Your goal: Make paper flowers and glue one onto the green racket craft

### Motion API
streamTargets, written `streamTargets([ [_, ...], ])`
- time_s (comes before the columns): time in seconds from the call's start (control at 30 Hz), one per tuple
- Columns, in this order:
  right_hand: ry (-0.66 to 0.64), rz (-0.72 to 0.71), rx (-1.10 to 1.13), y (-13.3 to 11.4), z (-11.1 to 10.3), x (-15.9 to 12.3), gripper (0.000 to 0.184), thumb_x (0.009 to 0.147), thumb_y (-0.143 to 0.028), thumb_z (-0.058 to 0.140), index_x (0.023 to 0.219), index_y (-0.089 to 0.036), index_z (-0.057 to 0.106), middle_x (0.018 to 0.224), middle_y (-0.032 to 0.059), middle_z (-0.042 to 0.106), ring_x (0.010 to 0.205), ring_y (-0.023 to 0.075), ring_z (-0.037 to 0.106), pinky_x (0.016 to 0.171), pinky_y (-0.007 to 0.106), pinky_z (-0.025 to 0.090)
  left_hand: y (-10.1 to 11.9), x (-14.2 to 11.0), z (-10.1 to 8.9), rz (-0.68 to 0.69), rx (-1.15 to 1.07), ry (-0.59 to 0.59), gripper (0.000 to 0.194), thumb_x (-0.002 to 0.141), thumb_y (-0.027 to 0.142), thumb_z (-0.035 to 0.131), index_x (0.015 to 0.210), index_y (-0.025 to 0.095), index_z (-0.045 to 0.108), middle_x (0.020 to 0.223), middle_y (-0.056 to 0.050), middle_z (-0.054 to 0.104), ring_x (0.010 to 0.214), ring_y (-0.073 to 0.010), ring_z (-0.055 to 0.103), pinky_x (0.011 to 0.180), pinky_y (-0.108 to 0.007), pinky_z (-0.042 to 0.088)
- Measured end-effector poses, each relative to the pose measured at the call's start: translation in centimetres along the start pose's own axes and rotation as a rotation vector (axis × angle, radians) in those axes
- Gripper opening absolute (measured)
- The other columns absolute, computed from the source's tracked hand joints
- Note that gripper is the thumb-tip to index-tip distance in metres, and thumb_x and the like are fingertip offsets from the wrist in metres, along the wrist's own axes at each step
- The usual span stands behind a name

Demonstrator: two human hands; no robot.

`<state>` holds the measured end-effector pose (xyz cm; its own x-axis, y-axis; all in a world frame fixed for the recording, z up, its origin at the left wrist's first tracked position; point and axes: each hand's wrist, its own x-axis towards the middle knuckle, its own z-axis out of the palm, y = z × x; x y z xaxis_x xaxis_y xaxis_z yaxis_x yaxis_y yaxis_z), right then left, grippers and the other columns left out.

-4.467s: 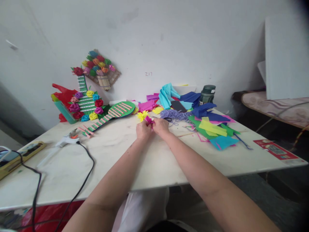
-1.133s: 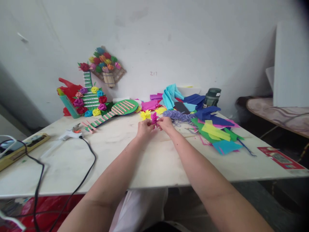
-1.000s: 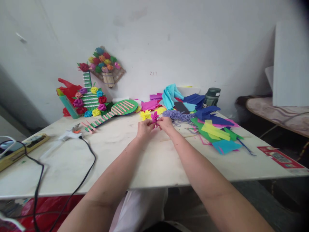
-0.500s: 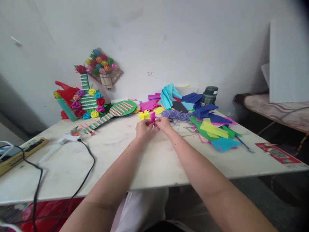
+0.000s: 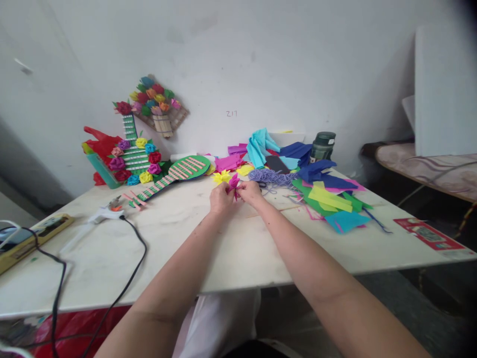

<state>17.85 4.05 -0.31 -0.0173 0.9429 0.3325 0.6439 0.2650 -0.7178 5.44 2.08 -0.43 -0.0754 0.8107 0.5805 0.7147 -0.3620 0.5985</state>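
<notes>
One spiky yellow paper flower [image 5: 221, 176], mid-frame, seems finished; left hand [image 5: 221, 199], right hand [image 5: 249, 192], closed, pinch an unfinished-looking magenta paper flower [image 5: 234, 181].

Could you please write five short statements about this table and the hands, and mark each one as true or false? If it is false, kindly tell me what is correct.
1. The left hand and the right hand both have fingers at the magenta flower. True.
2. The white glue gun lies to the right of both hands. False: the glue gun lies to their left.
3. A yellow flower is just beyond the left hand. True.
4. The dark green bottle lies on its side. False: the bottle stands upright.
5. Purple yarn lies beyond the right hand, farther to the right. True.
</notes>
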Motion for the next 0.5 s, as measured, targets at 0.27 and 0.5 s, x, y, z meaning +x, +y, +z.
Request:
streamTargets([
  [0.27,0.030,-0.053,-0.203,-1.0,-0.6,-0.5,0.023,0.075,-0.029,0.055,0.085,-0.017,0.072,0.081,0.0070,0.071,0.081,0.0185,0.063,0.071,0.024,0.043,-0.4,0.5,-0.4,0.022,-0.081,-0.035,0.013,0.065,0.016,0.058,0.056,0.018,0.050,0.055,0.000,0.056,0.056,-0.0127,0.051,0.059,-0.023,0.037],
  [0.5,0.024,-0.089,-0.362,-1.8,-0.9,-1.2,0.027,0.077,-0.025,0.049,0.089,-0.020,0.072,0.087,0.0105,0.070,0.085,0.0220,0.063,0.070,0.027,0.043,-0.8,0.5,-0.1,0.065,-0.090,-0.044,0.012,0.063,0.015,0.057,0.055,0.018,0.050,0.053,0.001,0.053,0.053,-0.0114,0.048,0.057,-0.023,0.036],
])
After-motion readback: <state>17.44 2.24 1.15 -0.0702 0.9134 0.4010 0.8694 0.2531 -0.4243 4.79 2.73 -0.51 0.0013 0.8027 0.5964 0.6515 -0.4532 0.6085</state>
